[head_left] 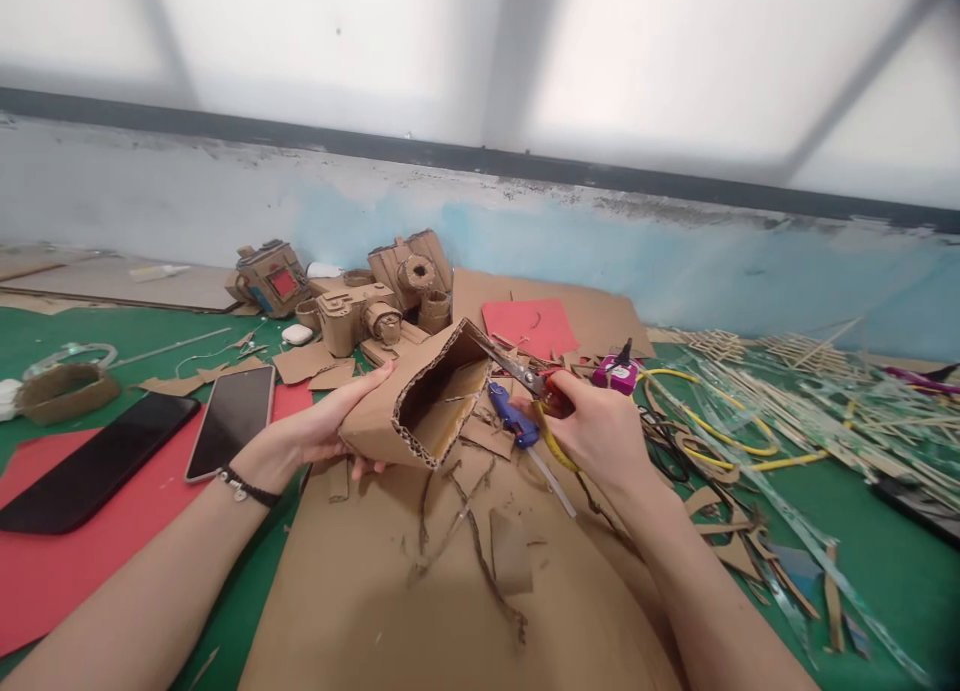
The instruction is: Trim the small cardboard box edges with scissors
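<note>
My left hand (334, 421) is wrapped round the left side of an open-ended cardboard box (390, 401), tilted so that its hollow end faces me. Scissors (517, 371) with red handles are in my right hand (589, 426), the blades reaching to the box's upper right edge. Whether the blades touch or straddle the cardboard, I cannot tell. Below the scissors lies a blue glue gun (514, 416) with a glue stick poking out of its back. Under both hands is a large cardboard sheet (360, 591), with dark twisted strips and scraps on it.
Cardboard model cameras (352, 316) stand at the back. Two phones (232, 421) lie on red paper (127, 531) at left. A purple tape measure (616, 373) with yellow tape, thin wooden sticks (817, 411), clear plastic strips and cardboard scraps (739, 551) cover the right side.
</note>
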A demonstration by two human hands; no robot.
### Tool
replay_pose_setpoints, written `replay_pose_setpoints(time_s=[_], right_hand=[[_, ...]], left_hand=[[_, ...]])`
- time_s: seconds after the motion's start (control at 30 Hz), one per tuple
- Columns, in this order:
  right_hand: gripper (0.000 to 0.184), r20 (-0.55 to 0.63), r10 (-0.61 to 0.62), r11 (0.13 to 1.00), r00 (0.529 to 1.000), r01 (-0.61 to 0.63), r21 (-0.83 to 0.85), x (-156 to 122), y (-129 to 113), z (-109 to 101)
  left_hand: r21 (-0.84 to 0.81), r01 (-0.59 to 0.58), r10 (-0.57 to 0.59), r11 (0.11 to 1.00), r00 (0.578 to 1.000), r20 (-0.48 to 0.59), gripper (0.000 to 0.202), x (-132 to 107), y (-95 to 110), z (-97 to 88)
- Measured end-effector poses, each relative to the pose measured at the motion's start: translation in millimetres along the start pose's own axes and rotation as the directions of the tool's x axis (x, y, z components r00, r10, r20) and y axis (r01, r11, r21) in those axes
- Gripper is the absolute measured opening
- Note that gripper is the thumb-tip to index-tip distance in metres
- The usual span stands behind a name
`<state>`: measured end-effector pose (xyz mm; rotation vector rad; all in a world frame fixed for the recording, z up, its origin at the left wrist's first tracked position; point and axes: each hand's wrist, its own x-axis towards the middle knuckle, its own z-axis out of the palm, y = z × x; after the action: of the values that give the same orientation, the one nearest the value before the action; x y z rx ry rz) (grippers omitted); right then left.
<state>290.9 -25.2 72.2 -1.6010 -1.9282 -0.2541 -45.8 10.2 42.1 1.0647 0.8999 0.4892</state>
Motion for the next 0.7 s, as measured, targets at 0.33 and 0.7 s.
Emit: replay_pose_setpoints(time_s=[0.33,0.7], right_hand=[[0.063,-0.011,-0.037,0.994,0.999,0.038,0.100,-3.1,-1.9,-1.3],[0.057,0.120,-0.096,0.984,0.988,0.076,0.164,1.9,0.5,-6.8]], left_hand=[[0.026,0.024,-0.026,0.999,0.998,0.053,0.083,-0.6,-4.1,4.3],[0.063,0.051,-0.059,0.997,0.990,0.125,0.081,-3.9,-6.3,-5.5]])
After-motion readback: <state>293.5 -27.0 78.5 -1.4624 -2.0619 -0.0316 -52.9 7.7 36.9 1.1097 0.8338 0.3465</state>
